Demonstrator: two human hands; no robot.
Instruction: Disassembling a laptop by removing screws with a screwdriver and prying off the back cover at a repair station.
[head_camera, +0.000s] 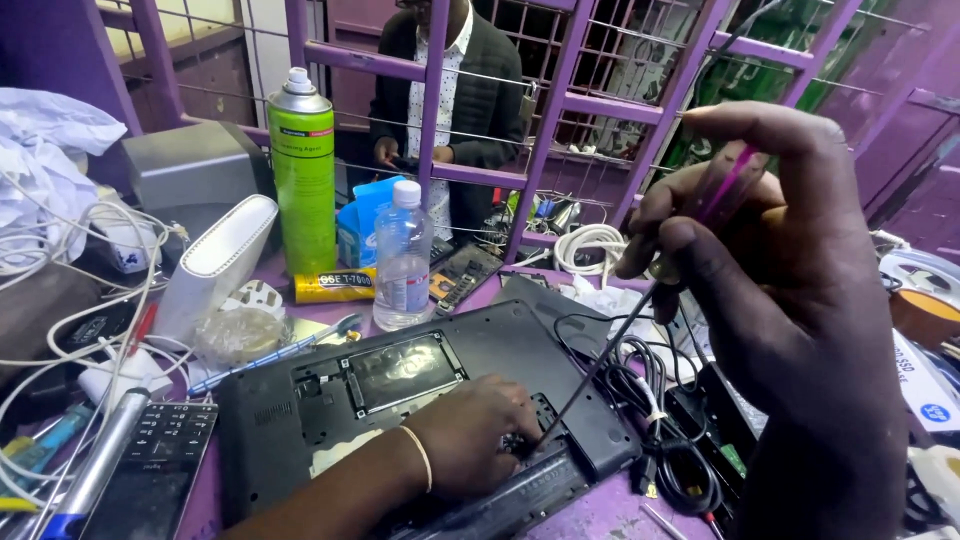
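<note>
A black laptop (480, 350) lies upside down on the purple bench with an open bay in its base. My left hand (475, 432) rests flat on its near edge beside the battery slot, a thin band on the wrist. My right hand (770, 270) is raised close to the camera and grips a screwdriver (722, 190) with a clear purple handle. Its long thin shaft slants down to the laptop base just right of my left fingers.
A tall green spray can (303, 170), a clear water bottle (402, 255), a yellow glue tube (335, 285) and a white router (213, 265) stand behind the laptop. Black cables (660, 420) lie to its right, a remote (150, 470) at left. A person stands beyond the purple grille (560, 100).
</note>
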